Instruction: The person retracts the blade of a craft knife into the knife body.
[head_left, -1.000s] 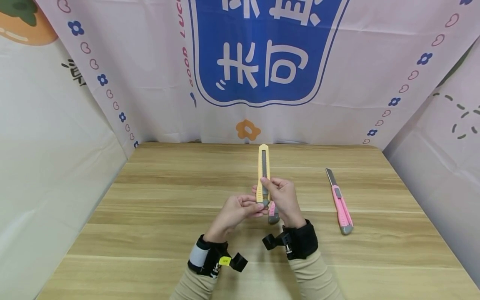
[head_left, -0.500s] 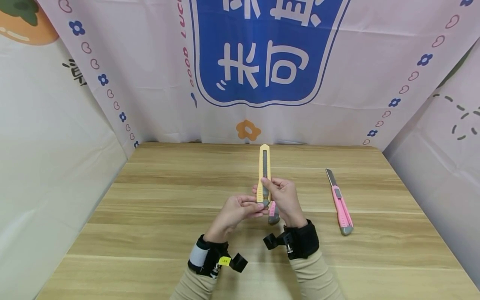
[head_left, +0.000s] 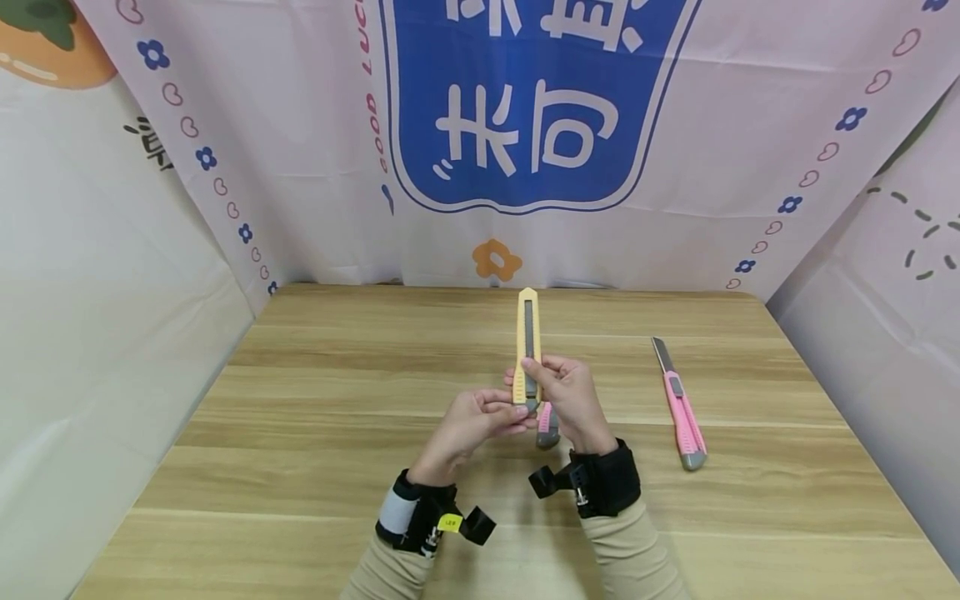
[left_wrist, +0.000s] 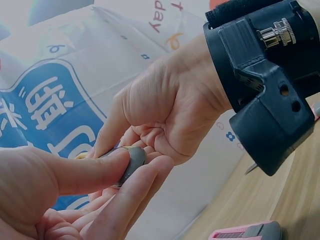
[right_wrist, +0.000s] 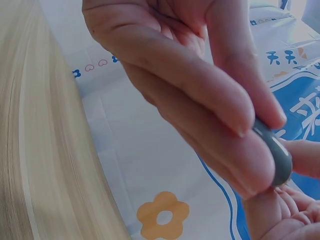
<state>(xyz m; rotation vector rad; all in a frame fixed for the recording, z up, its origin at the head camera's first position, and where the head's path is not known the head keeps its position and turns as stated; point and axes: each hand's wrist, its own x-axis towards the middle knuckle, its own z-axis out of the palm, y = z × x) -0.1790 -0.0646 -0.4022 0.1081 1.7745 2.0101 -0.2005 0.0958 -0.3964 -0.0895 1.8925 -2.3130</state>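
Observation:
A yellow utility knife (head_left: 522,329) is held upright between both hands, its narrow tip away from me and no blade sticking out. My left hand (head_left: 474,425) pinches the grey end cap (left_wrist: 134,165) at its lower end between thumb and fingers. My right hand (head_left: 568,396) grips the lower half of the body, thumb lying on the front near the grey slider. In the right wrist view the right fingers (right_wrist: 215,100) cover most of the knife, and just the grey cap shows. A pink utility knife (head_left: 548,429) lies behind the right hand, mostly hidden.
Another pink utility knife (head_left: 682,417) lies on the wooden table (head_left: 300,467) to the right, its blade extended and pointing to the back. A printed cloth (head_left: 322,225) hangs behind the table's far edge, with more cloth at both sides.
The right wrist has shifted very slightly to the right. The yellow utility knife and the left hand stay nearly in place, both hands keeping their hold.

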